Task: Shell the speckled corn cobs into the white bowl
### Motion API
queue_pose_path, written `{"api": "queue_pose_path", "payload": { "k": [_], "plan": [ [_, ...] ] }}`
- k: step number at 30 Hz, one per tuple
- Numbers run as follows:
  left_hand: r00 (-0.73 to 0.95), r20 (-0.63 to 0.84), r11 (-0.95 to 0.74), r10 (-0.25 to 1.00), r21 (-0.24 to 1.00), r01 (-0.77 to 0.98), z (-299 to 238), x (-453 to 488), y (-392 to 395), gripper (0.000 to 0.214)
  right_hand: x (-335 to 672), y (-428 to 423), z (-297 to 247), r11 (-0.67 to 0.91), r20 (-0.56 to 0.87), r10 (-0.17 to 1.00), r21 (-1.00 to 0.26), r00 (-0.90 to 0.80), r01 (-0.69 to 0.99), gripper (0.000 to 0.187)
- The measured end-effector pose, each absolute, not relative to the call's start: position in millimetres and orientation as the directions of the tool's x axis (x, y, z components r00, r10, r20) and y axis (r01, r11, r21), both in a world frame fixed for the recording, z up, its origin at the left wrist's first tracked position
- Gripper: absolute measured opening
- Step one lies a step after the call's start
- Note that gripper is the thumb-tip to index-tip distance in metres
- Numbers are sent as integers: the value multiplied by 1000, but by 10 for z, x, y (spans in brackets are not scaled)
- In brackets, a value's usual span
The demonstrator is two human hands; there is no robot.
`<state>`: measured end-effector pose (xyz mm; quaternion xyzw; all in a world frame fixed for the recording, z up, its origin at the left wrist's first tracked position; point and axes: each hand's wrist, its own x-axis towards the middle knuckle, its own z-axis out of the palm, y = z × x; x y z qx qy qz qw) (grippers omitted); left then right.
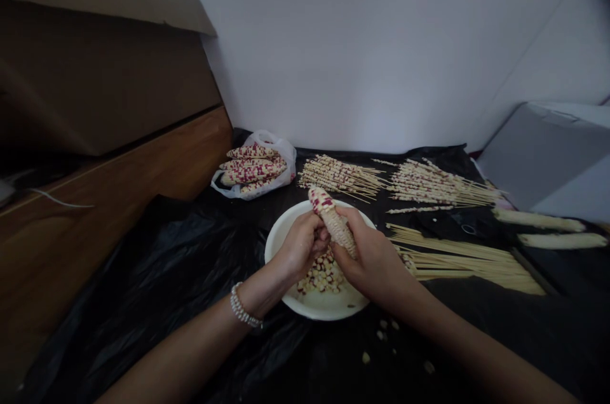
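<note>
A corn cob (339, 229), stripped over its lower part with white and purple kernels left near the tip, is held tilted above a white bowl (275, 235). My right hand (369, 251) wraps round its bare lower end, thumb in front. Against the cob's left side, just below the remaining kernels, my left hand (302, 242) is closed, with curled fingers and the thumb side touching the cob. Whether loose kernels are inside that hand is hidden. Loose kernels (324, 277) lie in the bowl under both hands.
Behind stand a plastic bag (286, 156) of corn cobs and two piles of kernel-threaded skewers (333, 175) (419, 185). Bare sticks (467, 264) and two stripped cobs (562, 241) lie right. Stray kernels (366, 358) dot the black plastic sheet (190, 264). A wooden panel (143, 169) borders the left.
</note>
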<state>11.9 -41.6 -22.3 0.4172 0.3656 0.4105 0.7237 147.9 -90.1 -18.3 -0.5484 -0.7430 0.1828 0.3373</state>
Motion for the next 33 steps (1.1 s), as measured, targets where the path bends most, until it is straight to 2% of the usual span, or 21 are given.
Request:
{"api": "queue_pose_path", "payload": {
  "k": [3, 6, 10, 13, 23, 26, 30, 33],
  "plan": [
    [384, -159, 285, 910, 911, -299, -235, 106, -418, 20, 1476, -904, -165, 345, 322, 931, -625, -171, 700, 50],
    [443, -129, 302, 887, 889, -345, -227, 92, -414, 20, 1483, -904, -155, 340, 337, 928, -601, -156, 723, 47],
    [439, -116, 282, 891, 898, -336, -210, 115, -413, 40, 1482, -910, -174, 377, 401, 901, -537, -165, 754, 50],
    [400, -103, 233, 910, 928, -291, -219, 144, -419, 46, 1475, -911, -194, 386, 418, 892, -509, -170, 769, 53],
    [411, -75, 197, 909, 945, -262, -243, 154, -421, 34, 1488, -900, -153, 336, 339, 927, -569, -158, 751, 48],
    [433, -120, 258, 893, 926, -274, -245, 131, -406, 30, 1500, -899, -147, 325, 321, 934, -571, -159, 754, 46],
    [501, -152, 372, 852, 849, -375, -227, 92, -387, 23, 1507, -900, -145, 320, 323, 934, -573, -151, 754, 48],
    [505, -141, 374, 852, 839, -396, -208, 93, -386, 28, 1497, -908, -147, 336, 352, 924, -552, -152, 763, 51]
  ]
}}
